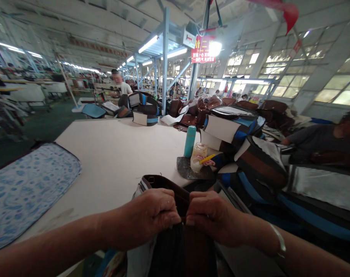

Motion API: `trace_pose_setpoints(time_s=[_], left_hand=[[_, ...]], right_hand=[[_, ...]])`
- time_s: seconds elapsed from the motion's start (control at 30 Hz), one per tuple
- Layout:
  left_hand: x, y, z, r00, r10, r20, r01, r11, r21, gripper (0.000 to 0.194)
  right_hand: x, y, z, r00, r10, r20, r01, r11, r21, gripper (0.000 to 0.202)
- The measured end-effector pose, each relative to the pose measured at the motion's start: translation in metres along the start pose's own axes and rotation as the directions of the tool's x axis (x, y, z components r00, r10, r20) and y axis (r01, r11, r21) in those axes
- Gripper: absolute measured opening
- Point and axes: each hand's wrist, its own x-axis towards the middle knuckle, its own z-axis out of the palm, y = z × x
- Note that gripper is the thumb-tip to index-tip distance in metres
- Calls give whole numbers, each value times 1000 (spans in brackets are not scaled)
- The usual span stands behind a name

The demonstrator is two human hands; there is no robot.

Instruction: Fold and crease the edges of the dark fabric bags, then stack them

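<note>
A dark brown and black bag piece [182, 250] stands upright at the near edge of the table. My left hand [153, 213] pinches its upper edge from the left, thumb toward the middle. Close beside it, my right hand [211, 217] grips the same edge, with a silvery bangle on that wrist. The two thumbs are a small gap apart. Behind my hands the bag's curved dark rim [160, 181] rises with a small metal buckle on it. What lies inside the bag is hidden by my hands.
On the pale table [114, 154] are a teal bottle [190, 141], a jar [198, 156] and a yellow-handled tool [207, 158]. Blue-patterned fabric [33, 188] lies left. Bag pieces [261, 161] pile up right, beside a seated person [322, 140]. Another person [124, 86] is farther back.
</note>
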Motion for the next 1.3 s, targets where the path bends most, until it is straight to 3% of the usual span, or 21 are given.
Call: trace_pose_setpoints(time_s=[0.17,0.3,0.4,0.53,0.73,0.9,1.03,1.23,1.3], left_hand=[[5,-4,-9,999,-27,42,29,998,-50,34],[6,-16,-30,986,-35,166,57,990,-125,48],[6,-31,-38,974,-24,227,67,981,-184,42],[8,-44,-30,978,10,206,32,979,-200,29],[4,-44,-18,994,57,95,-49,995,-88,31],[8,-33,-17,981,-54,187,100,965,-244,40],[13,-28,-10,982,-108,157,151,944,-294,46],[16,-29,-4,981,-99,166,143,950,-278,39],[15,-26,-3,986,-100,131,131,959,-251,37]], right_hand=[[9,0,-4,969,171,177,-200,966,162,39],[13,5,0,979,126,162,-143,985,93,47],[10,8,3,981,135,142,-149,985,91,45],[7,11,4,980,141,141,-152,986,69,44],[3,17,7,989,133,64,-136,990,42,46],[3,18,-12,955,211,209,-264,925,274,44],[4,27,-28,950,240,199,-297,891,343,46],[5,29,-33,953,86,289,-144,972,186,32],[2,27,-27,967,66,246,-106,983,152,27]])
